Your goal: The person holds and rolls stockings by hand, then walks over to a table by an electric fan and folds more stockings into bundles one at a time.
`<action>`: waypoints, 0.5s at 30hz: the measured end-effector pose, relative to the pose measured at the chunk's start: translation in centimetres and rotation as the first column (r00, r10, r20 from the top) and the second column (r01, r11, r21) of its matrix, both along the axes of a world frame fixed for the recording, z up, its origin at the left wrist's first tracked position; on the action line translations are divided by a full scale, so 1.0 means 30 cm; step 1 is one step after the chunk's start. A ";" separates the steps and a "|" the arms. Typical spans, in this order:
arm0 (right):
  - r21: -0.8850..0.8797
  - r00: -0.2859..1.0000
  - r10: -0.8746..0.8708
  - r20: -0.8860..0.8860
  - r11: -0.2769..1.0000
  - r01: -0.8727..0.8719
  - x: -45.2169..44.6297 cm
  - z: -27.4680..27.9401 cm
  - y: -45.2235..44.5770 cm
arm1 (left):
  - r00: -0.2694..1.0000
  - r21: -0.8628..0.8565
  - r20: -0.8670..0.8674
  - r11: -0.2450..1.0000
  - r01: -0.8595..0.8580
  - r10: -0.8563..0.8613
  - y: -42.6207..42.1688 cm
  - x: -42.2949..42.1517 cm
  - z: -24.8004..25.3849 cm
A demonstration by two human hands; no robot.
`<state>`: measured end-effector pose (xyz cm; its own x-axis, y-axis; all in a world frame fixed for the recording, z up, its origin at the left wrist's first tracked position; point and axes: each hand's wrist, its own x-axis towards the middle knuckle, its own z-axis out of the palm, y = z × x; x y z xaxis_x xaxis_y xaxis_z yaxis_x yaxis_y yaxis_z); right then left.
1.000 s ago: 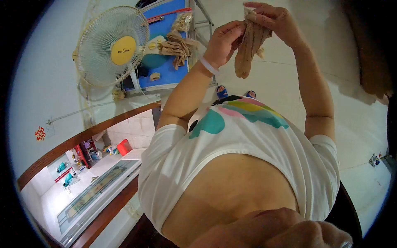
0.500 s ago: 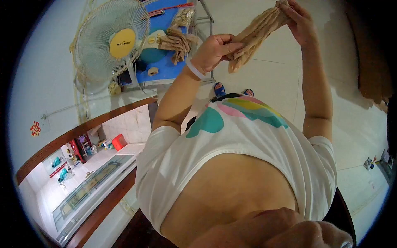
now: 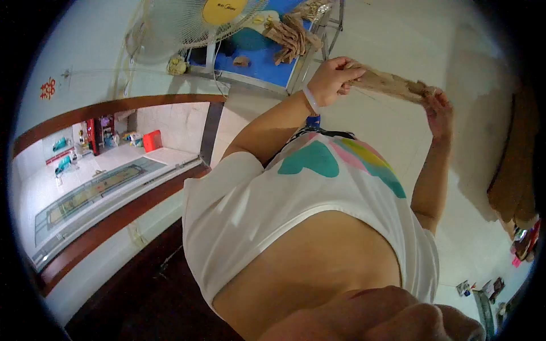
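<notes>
A tan, thin stocking (image 3: 391, 84) is stretched nearly level between my two hands, above the pale floor. My left hand (image 3: 335, 81), with a pale bangle at its wrist, pinches one end between thumb and fingers. Closed on the opposite end is my right hand (image 3: 438, 109). To the left of my left hand, a bunch of similar tan stockings (image 3: 287, 41) lies on the blue tabletop (image 3: 264, 71). A small brown crumpled piece (image 3: 241, 61) rests near the table's front edge.
An electric fan (image 3: 222, 14) stands on the table at the upper left. A metal table frame (image 3: 335, 28) shows beside it. Brown hanging material (image 3: 515, 165) is at the far right. A glass-paned opening (image 3: 99, 193) lies at lower left.
The stocking has swung from a steep slant to nearly level as my right hand came down. Both hands still hold it. The whole view has shifted, with fan and table higher and farther right.
</notes>
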<state>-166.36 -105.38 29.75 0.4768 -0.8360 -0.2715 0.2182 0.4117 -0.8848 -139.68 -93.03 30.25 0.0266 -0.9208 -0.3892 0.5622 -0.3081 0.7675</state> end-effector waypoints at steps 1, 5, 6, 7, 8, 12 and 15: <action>0.014 1.000 0.020 -0.004 1.000 -0.020 0.002 -0.051 0.007 | 0.999 0.038 0.038 0.999 -0.006 0.004 0.014 0.015 0.001; 0.058 0.998 0.027 -0.060 0.998 -0.024 0.035 -0.085 0.063 | 0.975 0.114 0.217 0.990 -0.083 0.056 0.054 0.026 0.019; 0.068 0.999 0.020 -0.031 0.998 -0.018 0.047 -0.100 0.069 | 0.980 0.122 0.184 0.988 -0.095 0.072 0.062 0.034 0.010; 0.078 1.000 0.013 0.000 0.997 -0.013 0.059 -0.111 0.074 | 0.984 0.129 0.154 0.986 -0.109 0.088 0.070 0.048 -0.006; 0.089 1.000 0.003 0.013 0.996 -0.004 0.073 -0.114 0.086 | 0.987 0.135 0.126 0.983 -0.121 0.104 0.082 0.065 -0.023; 0.128 0.997 0.023 0.073 0.991 -0.032 0.088 -0.125 0.105 | 0.986 0.101 -0.035 0.982 -0.157 0.161 0.101 0.107 -0.077; 0.118 0.995 0.059 0.084 0.991 -0.069 0.075 -0.155 0.092 | 0.992 0.121 -0.022 0.985 -0.125 0.128 0.117 0.126 -0.084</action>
<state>-164.12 -102.62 25.11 0.5529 -0.7662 -0.3273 0.2562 0.5302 -0.8082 -135.91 -89.52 27.72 0.1266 -0.8577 -0.4984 0.6245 -0.3215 0.7118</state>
